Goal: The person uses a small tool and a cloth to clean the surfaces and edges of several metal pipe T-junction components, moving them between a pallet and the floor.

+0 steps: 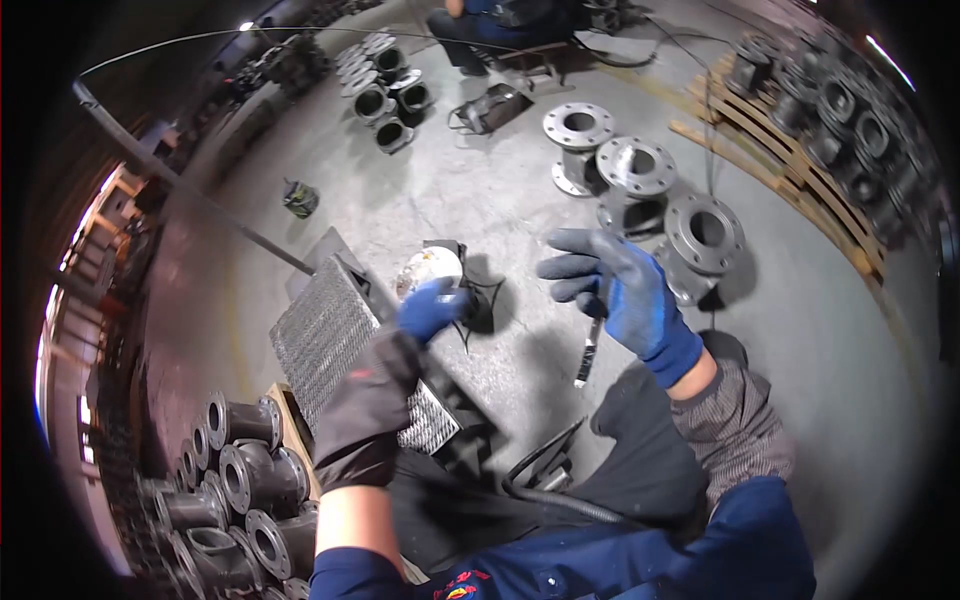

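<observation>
My right hand (622,292), in a grey-and-blue work glove, is raised in front of me on the right. Its fingers bend toward the left, and a slim black-and-white marker pen (590,352) sticks down from beneath them. My left hand (434,308), in a blue glove, is over the near edge of a round whitish disc (430,268) with brown stains. Its fingers are blurred and partly hidden, so their grip is unclear. Several grey flanged pipe fittings (707,232) stand on the floor just beyond my right hand.
A metal mesh-topped bench (325,335) stands at my left, with stacked flanged fittings (262,478) below it. Far right, a wooden pallet (800,165) bears dark castings. A small can (299,198) sits on the floor. Another person (500,25) is seated at the back.
</observation>
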Tool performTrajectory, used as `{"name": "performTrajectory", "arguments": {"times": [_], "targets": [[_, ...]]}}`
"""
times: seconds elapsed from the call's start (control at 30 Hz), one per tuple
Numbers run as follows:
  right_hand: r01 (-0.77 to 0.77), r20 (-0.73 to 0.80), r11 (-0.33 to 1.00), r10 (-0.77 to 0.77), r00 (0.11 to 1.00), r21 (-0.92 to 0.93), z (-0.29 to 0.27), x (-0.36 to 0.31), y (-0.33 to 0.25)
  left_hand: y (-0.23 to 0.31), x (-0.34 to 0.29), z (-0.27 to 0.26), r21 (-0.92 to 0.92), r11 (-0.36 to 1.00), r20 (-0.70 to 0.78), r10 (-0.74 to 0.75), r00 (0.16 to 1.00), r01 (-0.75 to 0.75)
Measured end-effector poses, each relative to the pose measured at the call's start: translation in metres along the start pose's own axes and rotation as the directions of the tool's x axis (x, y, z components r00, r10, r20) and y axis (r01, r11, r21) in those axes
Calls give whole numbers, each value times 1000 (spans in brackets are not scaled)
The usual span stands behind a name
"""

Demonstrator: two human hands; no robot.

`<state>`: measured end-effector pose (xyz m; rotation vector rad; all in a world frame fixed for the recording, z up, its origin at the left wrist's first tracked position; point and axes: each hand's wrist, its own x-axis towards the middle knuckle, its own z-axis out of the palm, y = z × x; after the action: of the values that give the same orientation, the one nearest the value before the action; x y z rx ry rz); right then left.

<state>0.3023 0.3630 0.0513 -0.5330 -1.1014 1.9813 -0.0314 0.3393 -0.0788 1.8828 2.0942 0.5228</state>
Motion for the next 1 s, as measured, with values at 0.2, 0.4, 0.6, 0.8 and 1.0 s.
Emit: {"name": "performTrajectory", "arguments": {"times": [0.2, 0.4, 0.6, 0.8, 1.0], "targets": [[5, -337, 981, 61, 939, 191, -70, 6, 18, 186, 81, 128, -380, 836, 270, 509, 817, -396], [19, -499, 956, 136, 856, 292, -84, 3, -8, 284, 41, 34, -440, 897, 456, 253, 853, -31], [95, -570, 967, 60, 820, 238, -111, -11, -43, 321, 98, 145, -879, 336, 473, 535, 700, 338], [44, -558, 963, 117, 821, 265, -106, 6, -31, 295, 105, 194, -862, 216, 502, 487, 715, 458], [74, -547, 989, 6, 837, 124, -94, 12, -25, 286, 92, 213, -877, 395, 449, 464, 764, 275]]}}
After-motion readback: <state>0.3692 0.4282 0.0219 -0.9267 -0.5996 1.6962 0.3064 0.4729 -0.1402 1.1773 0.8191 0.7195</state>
